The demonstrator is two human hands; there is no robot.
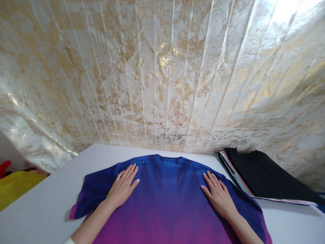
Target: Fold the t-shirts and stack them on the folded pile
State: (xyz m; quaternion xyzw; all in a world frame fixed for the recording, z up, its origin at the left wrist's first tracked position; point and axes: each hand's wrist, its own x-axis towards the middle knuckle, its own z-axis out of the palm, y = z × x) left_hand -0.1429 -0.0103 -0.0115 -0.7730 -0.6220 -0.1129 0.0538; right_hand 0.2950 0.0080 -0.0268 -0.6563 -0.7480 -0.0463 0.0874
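A short-sleeved shirt (162, 203), blue at the top and fading to purple lower down, lies spread on the white table with its neckline toward the far edge. My left hand (123, 188) rests flat on the shirt near its left shoulder, fingers stretched out. Near the opposite shoulder, my right hand (219, 196) lies flat too, with the fingers extended and the thumb apart. Neither hand grips the fabric. The left sleeve is fully in view with its purple cuff; the shirt's lower part runs out of the frame.
A stack of folded clothes (264, 176), black on top, sits at the table's right. Behind the white table (106, 154) hangs a shiny gold-and-white patterned curtain (157, 84). Yellow cloth (20, 186) and something red (5, 167) are beyond the left edge.
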